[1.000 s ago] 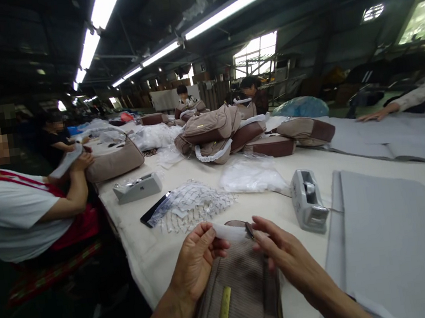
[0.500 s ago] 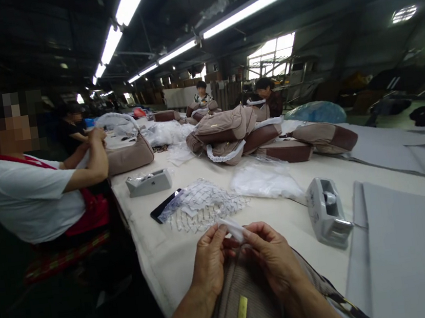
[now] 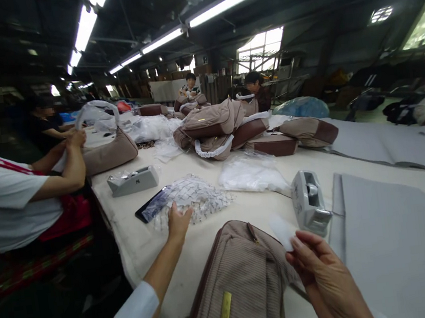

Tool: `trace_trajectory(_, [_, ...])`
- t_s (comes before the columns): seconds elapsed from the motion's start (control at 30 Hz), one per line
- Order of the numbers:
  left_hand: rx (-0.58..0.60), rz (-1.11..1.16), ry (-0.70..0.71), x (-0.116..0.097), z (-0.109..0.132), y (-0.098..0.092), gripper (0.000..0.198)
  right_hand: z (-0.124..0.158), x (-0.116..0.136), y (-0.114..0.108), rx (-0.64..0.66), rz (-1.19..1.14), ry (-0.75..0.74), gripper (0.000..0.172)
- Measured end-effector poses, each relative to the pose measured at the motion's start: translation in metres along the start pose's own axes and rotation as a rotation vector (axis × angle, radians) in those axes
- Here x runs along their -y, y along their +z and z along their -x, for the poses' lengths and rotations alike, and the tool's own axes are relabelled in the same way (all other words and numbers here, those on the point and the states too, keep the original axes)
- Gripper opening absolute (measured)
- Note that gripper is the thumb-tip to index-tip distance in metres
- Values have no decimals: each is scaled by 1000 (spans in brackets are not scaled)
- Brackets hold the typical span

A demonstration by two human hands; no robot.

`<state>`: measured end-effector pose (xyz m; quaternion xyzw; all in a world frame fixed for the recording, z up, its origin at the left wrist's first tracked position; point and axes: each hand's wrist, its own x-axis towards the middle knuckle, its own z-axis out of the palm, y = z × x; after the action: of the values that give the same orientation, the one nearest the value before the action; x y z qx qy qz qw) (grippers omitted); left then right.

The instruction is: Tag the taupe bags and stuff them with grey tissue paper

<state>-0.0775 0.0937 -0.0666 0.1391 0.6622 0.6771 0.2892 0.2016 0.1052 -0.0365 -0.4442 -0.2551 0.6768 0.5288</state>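
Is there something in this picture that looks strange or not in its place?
Yes, perhaps: a pale rectangular patch sits on the left forearm, odd on otherwise bare skin. Also, a dark flat device lies partly under the clear plastic, among work materials.

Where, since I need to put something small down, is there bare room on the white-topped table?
Between the taupe ribbed fabric bag, the crumpled clear plastic with small white pieces and the grey tape dispenser at right; also between the bag and the left forearm. Crowded: the heap of taupe-and-brown bags and the flat grey sheets.
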Motion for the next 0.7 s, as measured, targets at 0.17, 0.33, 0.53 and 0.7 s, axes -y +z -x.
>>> trace_trajectory(0.17, [626,-47,-24,-26,98,21,29,22,-16,9,22,62,-73,40])
trace_trajectory(0.33, [638,117,-17,-26,131,30,16,30,-24,21,227,617,-359,31])
trace_trajectory(0.53, [321,80,32,15,112,28,23,-10,-30,13,317,1329,-571,25])
trace_trajectory(0.7, [411,38,-58,25,149,25,33,-21,-18,-7,443,1124,-479,22])
